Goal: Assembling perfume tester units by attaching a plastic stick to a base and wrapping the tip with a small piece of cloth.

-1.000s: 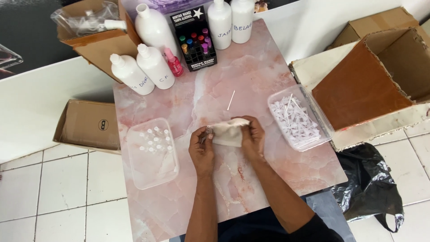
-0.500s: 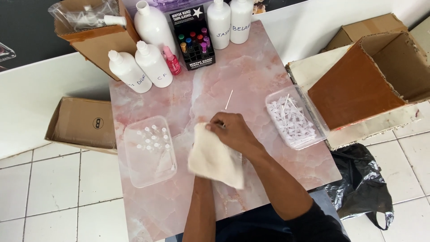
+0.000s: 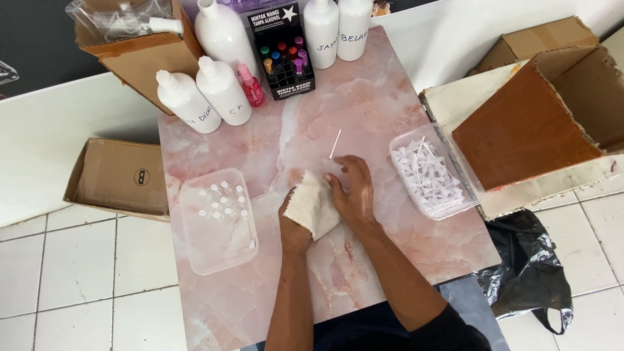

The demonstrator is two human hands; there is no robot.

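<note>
View from above of a pink marble-patterned table (image 3: 403,97) with a person's two bare forearms reaching in from the near edge. The left hand (image 3: 296,224) is closed around a cream-coloured cloth (image 3: 313,205), which lies bunched over its fingers near the middle of the table. The right hand (image 3: 352,190) rests just beside the cloth, touching its right side, fingers loosely curled and spread toward the table top; whether it pinches anything small cannot be told. Just beyond the right hand's fingertips lies a thin white stick (image 3: 335,143), apart from the hand, angled toward the far edge.

Near the left edge sits a clear plastic tray (image 3: 218,250) holding small clear vials with white caps (image 3: 221,198). Near the right edge sits a second clear tray (image 3: 468,188) heaped with small white plastic pieces (image 3: 429,175). Along the far edge stand several white bottles (image 3: 223,91), a small pink spray bottle (image 3: 251,86), and a black display box of little coloured vials (image 3: 283,55). Open cardboard boxes (image 3: 539,110) stand off the table on both sides, and a black plastic bag (image 3: 530,273) lies on the tiled floor at the right.
</note>
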